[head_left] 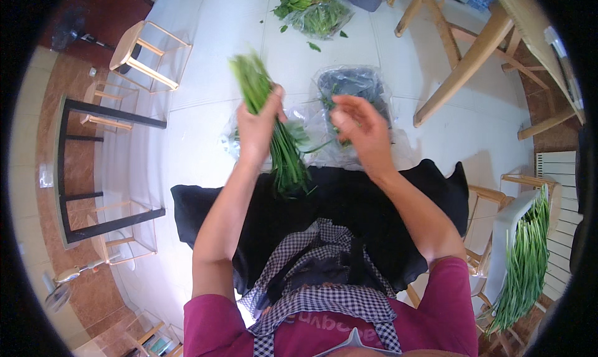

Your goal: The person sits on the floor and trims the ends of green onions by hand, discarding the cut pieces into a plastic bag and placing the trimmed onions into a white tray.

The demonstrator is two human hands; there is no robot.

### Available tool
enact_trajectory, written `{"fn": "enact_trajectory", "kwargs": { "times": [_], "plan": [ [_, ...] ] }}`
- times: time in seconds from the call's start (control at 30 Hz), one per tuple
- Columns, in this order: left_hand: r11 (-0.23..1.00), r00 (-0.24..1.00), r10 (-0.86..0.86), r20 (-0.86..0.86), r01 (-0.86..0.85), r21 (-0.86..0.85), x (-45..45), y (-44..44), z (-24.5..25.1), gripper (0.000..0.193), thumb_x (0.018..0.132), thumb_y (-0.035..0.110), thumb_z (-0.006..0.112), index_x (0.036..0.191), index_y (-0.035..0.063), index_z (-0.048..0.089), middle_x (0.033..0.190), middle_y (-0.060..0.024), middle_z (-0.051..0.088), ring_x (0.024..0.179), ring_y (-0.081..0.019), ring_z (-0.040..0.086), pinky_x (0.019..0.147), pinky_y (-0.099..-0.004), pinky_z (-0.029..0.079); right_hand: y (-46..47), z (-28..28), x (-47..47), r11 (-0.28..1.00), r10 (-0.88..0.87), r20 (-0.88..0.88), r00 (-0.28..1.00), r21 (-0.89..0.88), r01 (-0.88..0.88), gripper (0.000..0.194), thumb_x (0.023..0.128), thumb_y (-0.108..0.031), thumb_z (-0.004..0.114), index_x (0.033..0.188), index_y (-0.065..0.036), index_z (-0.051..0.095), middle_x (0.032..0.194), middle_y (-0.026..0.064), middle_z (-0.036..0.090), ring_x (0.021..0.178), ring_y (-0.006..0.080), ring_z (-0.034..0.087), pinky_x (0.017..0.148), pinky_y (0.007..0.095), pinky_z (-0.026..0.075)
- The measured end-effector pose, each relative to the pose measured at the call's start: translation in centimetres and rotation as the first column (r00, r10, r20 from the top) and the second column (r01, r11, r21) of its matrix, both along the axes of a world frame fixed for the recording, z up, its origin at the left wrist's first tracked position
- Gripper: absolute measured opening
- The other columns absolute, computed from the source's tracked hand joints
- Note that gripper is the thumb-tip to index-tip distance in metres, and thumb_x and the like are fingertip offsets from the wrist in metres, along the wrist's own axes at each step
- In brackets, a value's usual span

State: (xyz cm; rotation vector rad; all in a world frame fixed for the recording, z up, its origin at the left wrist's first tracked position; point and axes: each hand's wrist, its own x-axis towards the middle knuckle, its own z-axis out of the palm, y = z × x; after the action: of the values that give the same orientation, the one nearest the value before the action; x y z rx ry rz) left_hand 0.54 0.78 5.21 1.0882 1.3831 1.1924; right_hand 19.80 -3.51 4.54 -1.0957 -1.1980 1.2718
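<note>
My left hand [259, 126] is closed around a bunch of long green leafy stalks [287, 158], which look like garlic chives. Their pale ends point up and away, and the dark leaf ends hang over the black cloth [327, 207] on my lap. My right hand [357, 126], slightly blurred, is raised with bent fingers above a grey tray lined with clear plastic [373, 84]; whether it holds anything is unclear. Some green leaves show in the tray. Between and beyond my hands lies a clear plastic bag [299, 116] with greens by it.
Plastic-bagged leafy greens [317, 14] lie on the floor ahead, with loose leaves around. A wooden table's legs [467, 72] stand at right. A white tub [500, 249] of long green stalks [528, 263] rests at lower right. Wooden stools [140, 53] and a black metal frame [112, 112] are at left.
</note>
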Motion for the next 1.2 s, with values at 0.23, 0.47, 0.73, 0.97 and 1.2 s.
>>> {"fn": "enact_trajectory", "kwargs": {
  "times": [0.23, 0.47, 0.73, 0.97, 1.2],
  "plan": [
    [0.851, 0.672, -0.162, -0.722, 0.465, 0.242, 5.8, -4.9, -1.1, 0.054, 0.074, 0.004, 0.062, 0.124, 0.0033, 0.041, 0.086, -0.0212, 0.062, 0.078, -0.0405, 0.060, 0.060, -0.0468, 0.047, -0.1, -1.8, -3.6, 0.986, -0.105, -0.182, 0.978, -0.151, 0.077, 0.064, 0.081, -0.032, 0.070, 0.126, 0.005, 0.045, 0.120, 0.0173, 0.053, 0.110, 0.0198, 0.051, 0.095, 0.0326, 0.040],
    [0.824, 0.684, -0.092, -0.723, 0.461, 0.331, 7.0, -4.5, -0.3, 0.058, 0.072, 0.006, 0.066, 0.123, 0.0019, 0.039, 0.095, -0.0203, 0.060, 0.083, -0.0392, 0.060, 0.066, -0.0464, 0.048, 1.3, 0.6, -2.1, 0.960, -0.241, -0.494, 0.835, -0.249, 0.130, 0.027, 0.088, -0.023, 0.058, 0.099, 0.002, 0.061, 0.098, 0.0136, 0.066, 0.088, 0.0172, 0.060, 0.082, 0.0301, 0.046],
    [0.885, 0.609, -0.205, -0.766, 0.450, 0.120, 4.2, -3.8, -2.5, 0.068, 0.069, 0.005, 0.070, 0.130, 0.0103, 0.039, 0.095, -0.0196, 0.062, 0.089, -0.0375, 0.060, 0.071, -0.0442, 0.049, 3.6, 4.1, 6.6, 0.990, -0.140, -0.864, 0.484, -0.106, 0.097, 0.015, 0.091, -0.019, 0.050, 0.086, -0.005, 0.054, 0.064, 0.0019, 0.047, 0.067, 0.0173, 0.051, 0.083, 0.0367, 0.045],
    [0.794, 0.520, -0.015, -0.854, 0.525, 0.306, 0.7, -2.4, -5.5, 0.049, 0.068, -0.003, 0.061, 0.115, 0.0074, 0.051, 0.094, -0.0164, 0.063, 0.087, -0.0364, 0.060, 0.070, -0.0449, 0.048, 1.9, 6.5, 13.8, 0.980, -0.047, -0.955, 0.294, 0.014, 0.200, 0.012, 0.089, -0.017, 0.050, 0.083, -0.006, 0.052, 0.060, -0.0003, 0.038, 0.060, 0.0144, 0.045, 0.078, 0.0354, 0.046],
    [0.920, 0.347, -0.143, -0.927, 0.392, 0.005, -2.6, 0.2, -10.2, 0.032, 0.083, 0.022, 0.063, 0.111, 0.0098, 0.054, 0.084, -0.0190, 0.065, 0.080, -0.0366, 0.063, 0.065, -0.0475, 0.048, -4.2, 11.9, 22.5, 0.861, -0.132, -0.942, 0.309, 0.046, 0.506, 0.014, 0.090, -0.016, 0.048, 0.081, -0.006, 0.051, 0.059, -0.0002, 0.036, 0.058, 0.0152, 0.041, 0.075, 0.0346, 0.047]
  ]
}}
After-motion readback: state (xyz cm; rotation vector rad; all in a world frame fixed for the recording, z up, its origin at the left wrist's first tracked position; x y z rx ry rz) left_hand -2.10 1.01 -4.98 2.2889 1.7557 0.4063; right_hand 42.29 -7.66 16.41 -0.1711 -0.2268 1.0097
